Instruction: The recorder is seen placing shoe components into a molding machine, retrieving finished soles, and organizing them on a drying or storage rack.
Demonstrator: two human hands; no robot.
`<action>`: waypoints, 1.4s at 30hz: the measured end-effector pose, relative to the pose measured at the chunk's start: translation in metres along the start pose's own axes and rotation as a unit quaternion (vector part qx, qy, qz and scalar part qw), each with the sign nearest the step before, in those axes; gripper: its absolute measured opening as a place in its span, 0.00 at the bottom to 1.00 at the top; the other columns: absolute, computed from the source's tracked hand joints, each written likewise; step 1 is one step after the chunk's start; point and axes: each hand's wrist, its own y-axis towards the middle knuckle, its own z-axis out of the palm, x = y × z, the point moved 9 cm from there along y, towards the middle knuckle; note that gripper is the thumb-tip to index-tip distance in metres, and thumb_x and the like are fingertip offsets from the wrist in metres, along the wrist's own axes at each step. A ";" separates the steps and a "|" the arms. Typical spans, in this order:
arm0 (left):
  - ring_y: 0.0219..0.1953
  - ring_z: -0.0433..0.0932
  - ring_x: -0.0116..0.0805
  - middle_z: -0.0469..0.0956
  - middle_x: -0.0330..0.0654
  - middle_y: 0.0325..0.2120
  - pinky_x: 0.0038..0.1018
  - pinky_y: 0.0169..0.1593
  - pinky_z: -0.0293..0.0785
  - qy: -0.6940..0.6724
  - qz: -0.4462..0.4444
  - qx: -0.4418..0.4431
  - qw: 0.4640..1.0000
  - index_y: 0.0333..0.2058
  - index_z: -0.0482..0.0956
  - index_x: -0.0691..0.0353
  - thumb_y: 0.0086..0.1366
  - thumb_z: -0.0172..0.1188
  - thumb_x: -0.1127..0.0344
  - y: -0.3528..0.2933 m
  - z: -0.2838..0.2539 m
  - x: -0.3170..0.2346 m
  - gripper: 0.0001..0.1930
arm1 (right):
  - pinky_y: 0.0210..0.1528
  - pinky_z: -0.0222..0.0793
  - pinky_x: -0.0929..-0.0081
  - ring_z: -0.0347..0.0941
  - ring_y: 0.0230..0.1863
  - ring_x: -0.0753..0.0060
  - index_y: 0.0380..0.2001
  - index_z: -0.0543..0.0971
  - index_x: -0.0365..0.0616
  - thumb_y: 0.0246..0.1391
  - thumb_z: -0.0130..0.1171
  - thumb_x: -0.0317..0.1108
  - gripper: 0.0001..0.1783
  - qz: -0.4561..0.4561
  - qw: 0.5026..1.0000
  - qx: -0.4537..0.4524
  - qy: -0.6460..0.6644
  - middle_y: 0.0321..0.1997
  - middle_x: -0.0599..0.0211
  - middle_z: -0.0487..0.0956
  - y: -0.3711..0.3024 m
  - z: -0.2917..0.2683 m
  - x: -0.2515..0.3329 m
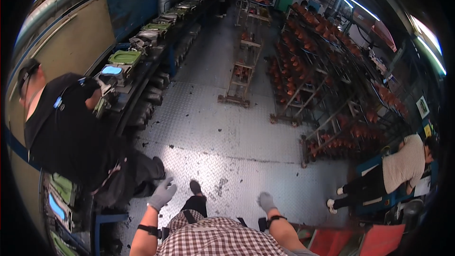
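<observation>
While the metal floor is filling the middle, tall racks are standing along the right, tiered probably to save space. A long workbench is running up the left. A narrow cart is standing in the aisle, maybe for rolling access. A co-worker in black is facing the bench. Red panels are showing lower right, near the right forearm. Green-topped molds are sitting in line on the bench, likely for easy reach. Left gloved hand is spreading its fingers, gripping nothing, just beside the co-worker's dark trouser leg, perhaps for balance. Right gloved hand is hanging above the floor, nothing visible in it; cannot tell whether the fingers are closing.
</observation>
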 end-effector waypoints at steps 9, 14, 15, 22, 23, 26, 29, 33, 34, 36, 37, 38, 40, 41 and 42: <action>0.55 0.79 0.50 0.80 0.59 0.51 0.37 0.60 0.72 0.091 -0.019 -0.052 0.994 0.62 0.72 0.66 0.66 0.58 0.54 0.292 -0.120 -0.104 0.30 | 0.43 0.73 0.71 0.79 0.42 0.70 0.62 0.74 0.45 0.67 0.55 0.45 0.25 -0.050 0.978 0.201 -0.007 0.49 0.64 0.82 0.131 0.315 0.391; 0.51 0.78 0.40 0.80 0.53 0.50 0.34 0.58 0.73 0.015 0.114 0.010 0.993 0.64 0.69 0.68 0.71 0.57 0.55 0.488 -0.124 -0.209 0.29 | 0.46 0.73 0.72 0.79 0.47 0.69 0.61 0.75 0.51 0.66 0.57 0.43 0.23 -0.072 0.971 0.226 0.023 0.51 0.65 0.82 0.216 0.375 0.501; 0.52 0.78 0.41 0.79 0.53 0.52 0.34 0.59 0.73 0.021 0.127 0.035 0.991 0.64 0.69 0.66 0.71 0.57 0.55 0.514 -0.116 -0.252 0.29 | 0.44 0.73 0.73 0.79 0.44 0.69 0.61 0.74 0.49 0.65 0.57 0.43 0.24 -0.061 0.977 0.196 0.050 0.50 0.64 0.82 0.242 0.366 0.519; 0.62 0.74 0.47 0.75 0.56 0.59 0.36 0.64 0.69 0.022 0.126 -0.006 0.992 0.65 0.69 0.62 0.69 0.57 0.53 0.695 -0.199 -0.391 0.30 | 0.50 0.71 0.62 0.77 0.49 0.60 0.57 0.74 0.52 0.64 0.53 0.52 0.23 0.034 0.998 0.055 0.027 0.53 0.60 0.80 0.518 0.357 0.556; 0.65 0.71 0.49 0.73 0.56 0.61 0.37 0.67 0.66 0.041 0.081 -0.004 0.996 0.66 0.69 0.58 0.68 0.57 0.50 0.730 -0.211 -0.395 0.32 | 0.50 0.71 0.60 0.76 0.49 0.58 0.56 0.74 0.53 0.64 0.53 0.53 0.24 0.051 0.997 0.047 0.025 0.54 0.59 0.79 0.567 0.350 0.559; 0.65 0.71 0.52 0.74 0.55 0.60 0.42 0.68 0.64 0.208 -0.100 -0.141 0.963 0.66 0.70 0.53 0.67 0.54 0.44 0.749 -0.287 -0.345 0.32 | 0.50 0.70 0.56 0.75 0.46 0.55 0.57 0.73 0.50 0.66 0.51 0.53 0.24 0.080 0.984 0.127 -0.098 0.53 0.57 0.78 0.619 0.501 0.638; 0.65 0.70 0.54 0.74 0.55 0.61 0.43 0.68 0.64 0.179 -0.108 -0.136 0.968 0.65 0.71 0.52 0.67 0.51 0.45 0.817 -0.306 -0.375 0.31 | 0.53 0.68 0.54 0.75 0.50 0.53 0.58 0.73 0.49 0.67 0.51 0.48 0.23 0.023 0.959 0.254 -0.128 0.54 0.58 0.78 0.712 0.559 0.704; 0.65 0.70 0.54 0.74 0.55 0.60 0.42 0.69 0.62 0.098 -0.161 -0.194 0.963 0.66 0.69 0.51 0.67 0.51 0.45 0.875 -0.328 -0.383 0.32 | 0.56 0.67 0.57 0.74 0.55 0.58 0.63 0.72 0.51 0.66 0.52 0.46 0.25 -0.014 0.933 0.319 -0.167 0.55 0.59 0.78 0.701 0.707 0.861; 0.65 0.69 0.53 0.74 0.54 0.61 0.42 0.69 0.61 0.072 -0.156 -0.188 0.967 0.67 0.68 0.51 0.66 0.51 0.44 0.901 -0.330 -0.394 0.33 | 0.56 0.67 0.57 0.74 0.55 0.58 0.63 0.72 0.51 0.66 0.52 0.46 0.25 -0.012 0.929 0.322 -0.180 0.55 0.59 0.78 0.708 0.718 0.893; 0.65 0.69 0.53 0.73 0.54 0.61 0.42 0.69 0.61 0.072 -0.169 -0.179 0.967 0.67 0.68 0.51 0.66 0.51 0.44 0.958 -0.335 -0.410 0.33 | 0.56 0.67 0.58 0.74 0.56 0.61 0.64 0.72 0.51 0.67 0.52 0.47 0.26 -0.074 0.906 0.361 -0.210 0.55 0.59 0.78 0.733 0.747 0.949; 0.65 0.70 0.54 0.73 0.55 0.61 0.42 0.70 0.61 0.081 -0.173 -0.167 0.967 0.67 0.68 0.51 0.66 0.51 0.44 0.986 -0.339 -0.417 0.33 | 0.53 0.69 0.61 0.76 0.49 0.64 0.64 0.72 0.51 0.67 0.53 0.48 0.27 -0.100 0.914 0.337 -0.205 0.50 0.62 0.78 0.751 0.753 0.971; 0.65 0.70 0.54 0.73 0.55 0.61 0.42 0.70 0.61 0.073 -0.179 -0.168 0.967 0.67 0.68 0.51 0.66 0.51 0.44 1.010 -0.346 -0.423 0.33 | 0.53 0.69 0.61 0.76 0.49 0.64 0.64 0.72 0.51 0.67 0.53 0.48 0.27 -0.098 0.911 0.340 -0.214 0.50 0.62 0.78 0.761 0.764 0.992; 0.64 0.70 0.56 0.73 0.57 0.61 0.42 0.69 0.63 0.095 -0.160 -0.132 0.974 0.67 0.69 0.51 0.67 0.50 0.44 1.066 -0.359 -0.444 0.33 | 0.45 0.73 0.68 0.76 0.37 0.70 0.65 0.72 0.50 0.65 0.52 0.39 0.26 -0.042 0.920 0.348 -0.176 0.41 0.66 0.77 0.769 0.788 1.054; 0.63 0.71 0.58 0.74 0.60 0.60 0.43 0.68 0.65 0.081 -0.147 -0.130 0.977 0.67 0.69 0.53 0.67 0.50 0.45 1.095 -0.363 -0.447 0.33 | 0.42 0.72 0.71 0.74 0.35 0.72 0.66 0.71 0.48 0.63 0.56 0.40 0.28 -0.201 0.861 0.402 -0.240 0.38 0.70 0.76 0.743 0.815 1.112; 0.63 0.71 0.58 0.74 0.60 0.60 0.43 0.68 0.65 0.074 -0.144 -0.126 0.979 0.67 0.69 0.53 0.67 0.50 0.45 1.121 -0.371 -0.451 0.33 | 0.39 0.71 0.75 0.73 0.33 0.75 0.67 0.70 0.46 0.62 0.59 0.40 0.30 -0.352 0.772 0.439 -0.295 0.34 0.73 0.74 0.708 0.832 1.166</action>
